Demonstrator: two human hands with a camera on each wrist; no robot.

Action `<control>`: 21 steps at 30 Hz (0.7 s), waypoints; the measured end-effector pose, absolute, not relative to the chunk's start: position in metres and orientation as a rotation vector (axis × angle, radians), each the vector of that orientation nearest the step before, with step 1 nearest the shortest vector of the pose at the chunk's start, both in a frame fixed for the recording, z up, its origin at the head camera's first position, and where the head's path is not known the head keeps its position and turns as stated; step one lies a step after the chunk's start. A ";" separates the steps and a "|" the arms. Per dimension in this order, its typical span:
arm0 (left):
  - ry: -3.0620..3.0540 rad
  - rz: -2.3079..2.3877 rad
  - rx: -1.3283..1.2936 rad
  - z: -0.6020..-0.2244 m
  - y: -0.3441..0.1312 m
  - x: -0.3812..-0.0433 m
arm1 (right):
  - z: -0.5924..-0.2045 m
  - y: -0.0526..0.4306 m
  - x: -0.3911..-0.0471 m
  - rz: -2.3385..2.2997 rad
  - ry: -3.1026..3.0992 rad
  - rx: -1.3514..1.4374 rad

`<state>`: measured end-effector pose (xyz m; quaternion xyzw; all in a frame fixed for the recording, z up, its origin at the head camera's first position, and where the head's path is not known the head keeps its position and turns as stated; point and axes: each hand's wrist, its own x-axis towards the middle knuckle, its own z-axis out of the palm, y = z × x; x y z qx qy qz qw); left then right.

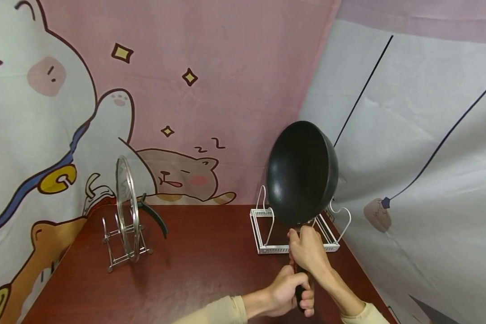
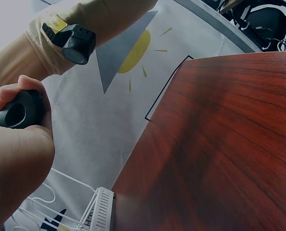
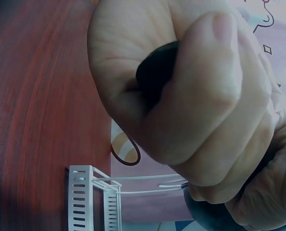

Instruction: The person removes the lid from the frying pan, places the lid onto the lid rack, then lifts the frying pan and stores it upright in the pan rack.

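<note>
A black wok [image 1: 303, 173] is held tilted up over a white rack [image 1: 273, 249], its hollow inside facing me. Both hands grip its black handle [image 2: 31, 108], one behind the other. My right hand [image 1: 309, 249] wraps the part nearer the pan. Closer to me, my left hand [image 1: 285, 292] has its fingers curled round the lower end, where an open hole shows in the left wrist view. The wok hides part of the rack's back, and the hands cover most of the handle.
On the left of the dark red table [image 1: 202, 252], a glass lid [image 1: 125, 211] with a black handle stands upright in a metal wire stand [image 1: 119, 260]. A printed cloth [image 1: 243, 90] hangs behind, and a pale cloth [image 1: 429, 157] lines the right side.
</note>
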<state>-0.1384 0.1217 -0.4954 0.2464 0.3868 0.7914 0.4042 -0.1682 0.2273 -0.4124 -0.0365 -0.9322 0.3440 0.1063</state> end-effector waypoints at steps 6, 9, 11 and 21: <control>0.951 2.007 0.634 -0.499 0.123 -0.138 | -0.415 0.226 -0.168 1.021 -2.756 -0.103; 0.951 2.014 0.630 -0.501 0.124 -0.137 | -0.416 0.227 -0.168 1.024 -2.763 -0.098; 0.955 2.019 0.623 -0.502 0.124 -0.136 | -0.417 0.227 -0.168 1.029 -2.765 -0.095; 0.935 2.010 0.611 -0.508 0.127 -0.134 | -0.424 0.230 -0.168 1.016 -2.780 -0.107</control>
